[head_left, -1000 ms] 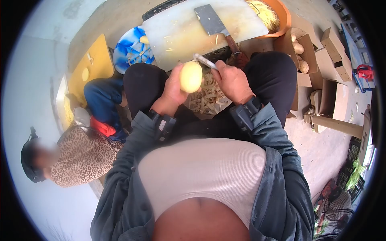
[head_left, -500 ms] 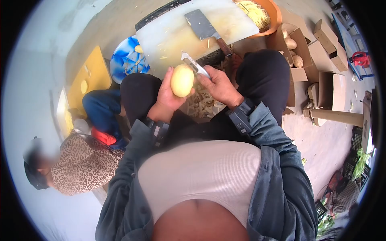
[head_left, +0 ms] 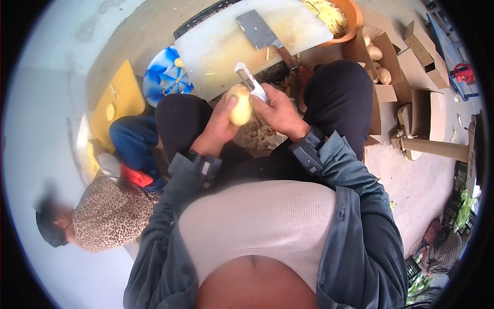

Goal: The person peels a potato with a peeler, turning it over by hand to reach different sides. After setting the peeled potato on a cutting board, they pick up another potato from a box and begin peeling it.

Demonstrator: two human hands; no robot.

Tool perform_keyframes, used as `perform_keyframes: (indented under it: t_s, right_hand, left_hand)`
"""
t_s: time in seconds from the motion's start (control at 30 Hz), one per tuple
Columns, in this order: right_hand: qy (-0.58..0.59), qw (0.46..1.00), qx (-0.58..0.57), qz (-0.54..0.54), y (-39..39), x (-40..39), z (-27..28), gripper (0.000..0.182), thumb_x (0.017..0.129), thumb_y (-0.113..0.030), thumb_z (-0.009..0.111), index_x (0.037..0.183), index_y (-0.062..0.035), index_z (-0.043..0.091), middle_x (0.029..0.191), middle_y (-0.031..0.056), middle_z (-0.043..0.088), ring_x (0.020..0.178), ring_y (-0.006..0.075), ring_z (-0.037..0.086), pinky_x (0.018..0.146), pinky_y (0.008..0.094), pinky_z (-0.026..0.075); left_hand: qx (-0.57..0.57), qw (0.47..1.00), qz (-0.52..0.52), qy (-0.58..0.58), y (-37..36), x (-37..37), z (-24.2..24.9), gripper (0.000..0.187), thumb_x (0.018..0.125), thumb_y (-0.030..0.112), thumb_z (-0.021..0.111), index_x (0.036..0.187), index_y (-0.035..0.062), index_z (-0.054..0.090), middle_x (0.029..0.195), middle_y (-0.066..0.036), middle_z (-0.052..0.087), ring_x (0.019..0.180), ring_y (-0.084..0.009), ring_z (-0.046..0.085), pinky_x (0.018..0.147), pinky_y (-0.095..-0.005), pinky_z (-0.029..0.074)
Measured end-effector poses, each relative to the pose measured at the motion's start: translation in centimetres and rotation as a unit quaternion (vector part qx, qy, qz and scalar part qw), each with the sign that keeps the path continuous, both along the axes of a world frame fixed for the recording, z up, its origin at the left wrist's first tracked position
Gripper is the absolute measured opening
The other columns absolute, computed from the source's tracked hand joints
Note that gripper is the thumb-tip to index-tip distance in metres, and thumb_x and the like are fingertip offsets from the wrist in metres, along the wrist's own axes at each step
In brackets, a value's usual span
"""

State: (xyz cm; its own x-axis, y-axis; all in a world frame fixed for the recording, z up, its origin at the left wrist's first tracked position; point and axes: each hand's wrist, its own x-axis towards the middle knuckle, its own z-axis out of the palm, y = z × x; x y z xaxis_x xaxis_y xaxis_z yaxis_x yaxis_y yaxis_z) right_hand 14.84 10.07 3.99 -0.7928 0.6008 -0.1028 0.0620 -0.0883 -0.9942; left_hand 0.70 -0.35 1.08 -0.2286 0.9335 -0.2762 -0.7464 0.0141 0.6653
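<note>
A peeled yellow potato [head_left: 241,109] is gripped in my left hand [head_left: 220,123], the thumb lying along its side. My right hand [head_left: 282,110] is closed round the handle of a white peeler [head_left: 250,81], whose head points up and away from me beside the potato. Both hands are close together between my knees. Below them, a heap of peelings [head_left: 259,135] lies on the floor. Beyond the hands is a white cutting board [head_left: 216,56] with a cleaver [head_left: 259,32] resting on it.
An orange basin [head_left: 353,20] of shredded potato stands by the board. Potatoes [head_left: 375,53] sit in a cardboard box [head_left: 393,64] at right. A blue-and-white basin [head_left: 154,85] and yellow board [head_left: 123,92] are at left, near a person in leopard print [head_left: 110,213].
My left hand has turned the potato, and its thumb now lies over the near side. The peeler has shifted slightly right, with my hands closer together.
</note>
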Motion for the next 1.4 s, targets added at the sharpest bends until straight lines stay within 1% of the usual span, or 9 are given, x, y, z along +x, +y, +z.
perform_keyframes:
  t_s: [0.1,0.3,0.43,0.67,0.83,1.13,1.27,1.33,1.4]
  right_hand:
    - [-0.01,0.99,0.141,0.017,0.8,0.7,1.1,0.028,0.09,-0.021,0.056,0.103,0.0035,0.053,0.082,0.0209,0.062,0.072,0.033,0.062,0.067,0.0396,0.048]
    - [-0.019,0.98,0.191,0.041,1.0,1.0,1.7,0.023,0.09,-0.021,0.053,0.095,0.0018,0.05,0.079,0.0269,0.058,0.077,0.0448,0.057,0.066,0.0457,0.045]
    - [-0.004,0.976,0.215,0.038,0.9,1.1,1.8,0.022,0.09,-0.02,0.052,0.092,0.0018,0.049,0.078,0.0273,0.057,0.077,0.0457,0.056,0.065,0.0476,0.044]
    - [-0.079,0.924,0.37,0.05,0.9,1.2,1.9,0.018,0.091,-0.018,0.053,0.091,-0.0025,0.044,0.076,0.0226,0.055,0.074,0.043,0.056,0.061,0.0474,0.044]
    - [-0.091,0.905,0.413,0.051,1.1,1.5,2.1,0.016,0.091,-0.017,0.052,0.093,-0.0037,0.044,0.077,0.0215,0.055,0.073,0.0425,0.057,0.061,0.0495,0.044]
    - [-0.097,0.881,0.46,0.055,1.0,1.7,2.6,0.017,0.09,-0.018,0.054,0.09,-0.0044,0.043,0.076,0.0188,0.057,0.07,0.04,0.058,0.058,0.0477,0.046]
    - [-0.192,0.864,0.465,0.02,2.5,1.8,0.5,0.017,0.089,-0.018,0.054,0.088,-0.0049,0.044,0.07,0.02,0.058,0.066,0.0399,0.058,0.056,0.0484,0.046]
    - [-0.251,0.855,0.454,0.007,2.9,1.7,0.7,0.017,0.089,-0.018,0.055,0.087,-0.0048,0.044,0.067,0.0206,0.058,0.065,0.04,0.059,0.056,0.0486,0.046]
    - [-0.163,0.877,0.451,-0.03,2.5,1.8,1.5,0.017,0.09,-0.018,0.054,0.086,-0.0043,0.045,0.066,0.0219,0.057,0.065,0.041,0.058,0.055,0.0494,0.046]
  left_hand:
    - [0.029,0.997,-0.029,0.073,0.1,0.4,1.3,0.054,0.086,0.033,0.063,0.127,0.0042,0.043,0.112,-0.008,0.053,0.1,-0.0183,0.056,0.074,-0.0327,0.053]
    - [0.022,0.998,-0.042,0.041,-0.2,-0.1,0.2,0.054,0.087,0.041,0.061,0.127,0.0082,0.044,0.113,-0.008,0.056,0.099,-0.021,0.058,0.071,-0.039,0.054]
    - [0.004,0.998,-0.009,-0.056,-0.2,-0.4,-0.8,0.049,0.09,0.042,0.056,0.126,0.0095,0.047,0.114,-0.007,0.058,0.099,-0.0215,0.058,0.073,-0.0405,0.053]
    - [-0.007,1.0,0.005,-0.004,0.1,-0.1,0.3,0.051,0.089,0.037,0.059,0.128,0.0075,0.045,0.114,-0.008,0.057,0.099,-0.0208,0.058,0.074,-0.0376,0.053]
    - [0.007,0.995,-0.016,0.094,0.1,0.2,1.2,0.059,0.079,0.019,0.073,0.128,0.0052,0.044,0.112,-0.007,0.055,0.097,-0.018,0.057,0.074,-0.0334,0.053]
    - [-0.006,0.989,0.004,0.148,0.2,0.0,1.4,0.056,0.076,0.012,0.073,0.124,0.0035,0.046,0.108,-0.007,0.056,0.095,-0.0173,0.057,0.071,-0.0322,0.052]
    - [-0.008,0.985,-0.007,0.171,0.1,-0.4,1.6,0.058,0.074,0.01,0.072,0.125,0.0034,0.045,0.107,-0.007,0.056,0.094,-0.0176,0.058,0.07,-0.032,0.052]
    - [0.051,0.922,-0.077,0.376,-0.3,-0.5,2.6,0.06,0.073,0.008,0.072,0.126,0.0031,0.044,0.107,-0.008,0.056,0.094,-0.0179,0.059,0.069,-0.0317,0.052]
    - [0.059,0.937,-0.077,0.336,-0.1,-0.3,2.0,0.063,0.072,0.007,0.072,0.127,0.0028,0.043,0.106,-0.008,0.057,0.094,-0.018,0.059,0.07,-0.0312,0.052]
